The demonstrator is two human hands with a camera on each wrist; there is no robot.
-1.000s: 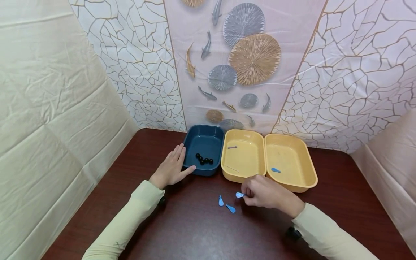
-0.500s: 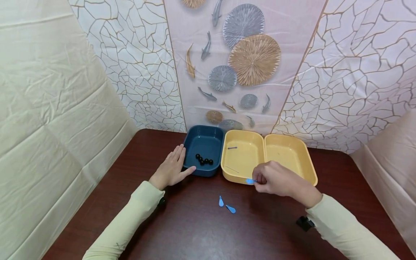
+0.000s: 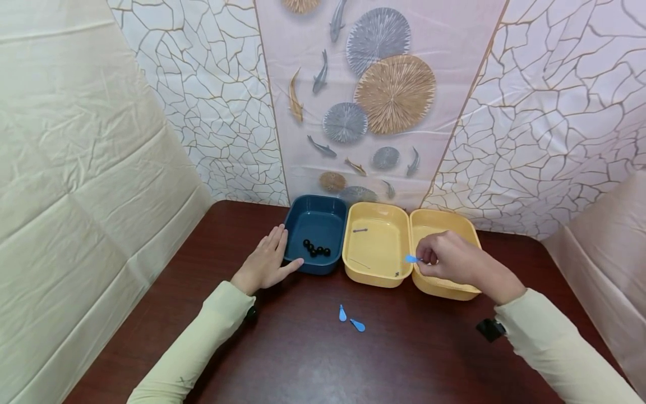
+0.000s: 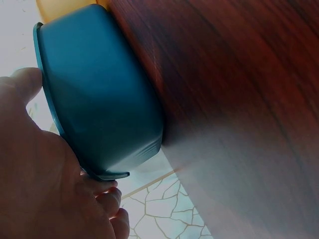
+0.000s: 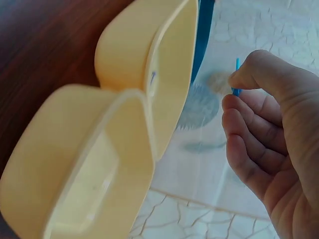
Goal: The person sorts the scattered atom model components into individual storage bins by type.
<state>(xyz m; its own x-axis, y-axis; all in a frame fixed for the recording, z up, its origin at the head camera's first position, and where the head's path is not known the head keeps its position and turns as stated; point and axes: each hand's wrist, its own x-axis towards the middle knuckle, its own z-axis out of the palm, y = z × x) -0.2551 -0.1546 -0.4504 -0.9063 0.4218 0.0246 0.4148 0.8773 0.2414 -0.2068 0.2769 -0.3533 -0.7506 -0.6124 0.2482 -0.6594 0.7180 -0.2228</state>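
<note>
My right hand (image 3: 446,258) pinches a small blue teardrop-shaped piece (image 3: 411,258) between thumb and forefinger, above the right yellow tray (image 3: 439,289). In the right wrist view the piece shows edge-on as a thin blue strip (image 5: 237,64). Two similar blue teardrop-shaped pieces (image 3: 342,313) lie on the table in front of the trays. My left hand (image 3: 264,259) rests with fairly straight fingers along the left side of the dark blue tray (image 3: 315,268), its thumb at the front rim. Several glossy black balls (image 3: 313,252) sit in that tray. My right hand covers much of the right tray's inside.
The middle yellow tray (image 3: 373,278) stands between the other two and holds a short purplish bar (image 3: 360,230), a thin pin-like piece (image 3: 360,263) and a tiny dark piece (image 3: 396,274). Patterned cloth (image 3: 393,101) hangs behind the brown table (image 3: 313,359).
My right hand has carried the blue teardrop-shaped piece from the table, back and right, to over the right yellow tray. My left hand has stayed put.
</note>
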